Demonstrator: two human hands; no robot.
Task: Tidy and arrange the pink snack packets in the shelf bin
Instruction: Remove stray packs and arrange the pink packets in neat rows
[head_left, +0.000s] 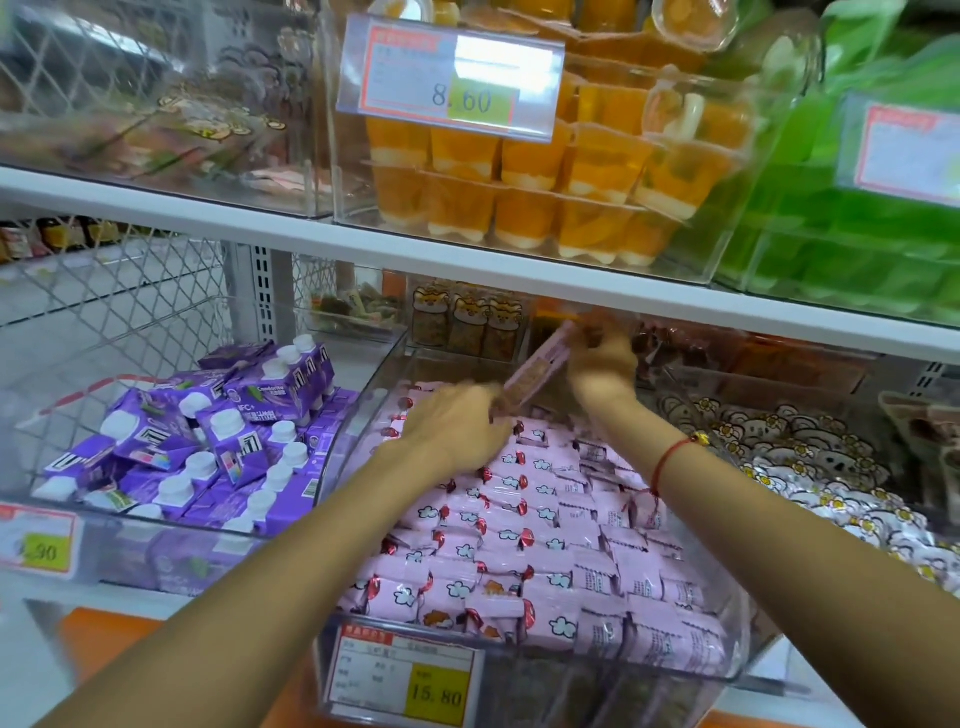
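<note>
In the head view, a clear shelf bin is seen on the lower shelf, filled almost to its front wall with rows of pink snack packets. One pink packet is held lifted above the far end of the bin, tilted on edge, its upper end close under the shelf board above. The right hand is curled round the packet's upper end; the left hand is at its lower end with fingers bent, but through motion blur it cannot be told whether that end is pinched or only touched. A red cord is worn on the right wrist.

To the left of the bin, purple cartons are heaped in a neighbouring bin; to the right, white flower-printed packets are piled. A price label is fixed on the front wall.

The step in hand is judged to be the placing of a single packet at the back of the bin. For the next move, the packet would need to be turned flat and lowered into line with the rear row, without the front rows being disturbed.
</note>
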